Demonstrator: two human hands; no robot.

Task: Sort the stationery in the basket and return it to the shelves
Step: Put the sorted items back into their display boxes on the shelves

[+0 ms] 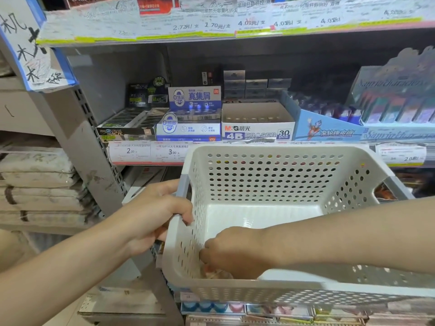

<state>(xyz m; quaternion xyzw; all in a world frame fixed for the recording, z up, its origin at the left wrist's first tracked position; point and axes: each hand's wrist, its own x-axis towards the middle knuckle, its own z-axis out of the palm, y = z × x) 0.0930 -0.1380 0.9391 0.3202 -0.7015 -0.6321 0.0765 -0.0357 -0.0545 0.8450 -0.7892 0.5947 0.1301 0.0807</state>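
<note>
White perforated plastic basket [270, 177] held up in front of the shelving, tilted a bit toward the person. Left hand [155, 215] grips the basket's left rim, fingers curled over the edge by the grey handle [184, 185]. Right hand [235, 251] is down inside the basket at the near-left corner, fingers curled onto a small pale item [217, 274] on the floor of it; the item is mostly hidden, can't tell what it is, and can't tell for sure whether it's pinched or only touched. Rest of the basket floor shows bare white.

Eraser shelf [150, 161] just behind the basket. Left to right: black display box [127, 128] with dark erasers in rows, blue-and-white eraser box [188, 129] with a matching box stood behind it, white M&G 4B eraser box [257, 128] marked 30 pcs with pale erasers inside, then a blue cartoon-print display box [327, 130] and a pale Sanrio-lettered display [397, 102] at far right. Small grey cartons [256, 85] stacked at the back. Price tags [150, 151] along the shelf edge read 2.00 and 3.00.

Upper shelf edge [211, 27] is covered in worn price labels. Handwritten paper sign [28, 50] on the left upright. Bundled paper stacks [40, 187] on the neighbouring unit to the left. Lower shelf below the basket holds small coloured packs [207, 307].
</note>
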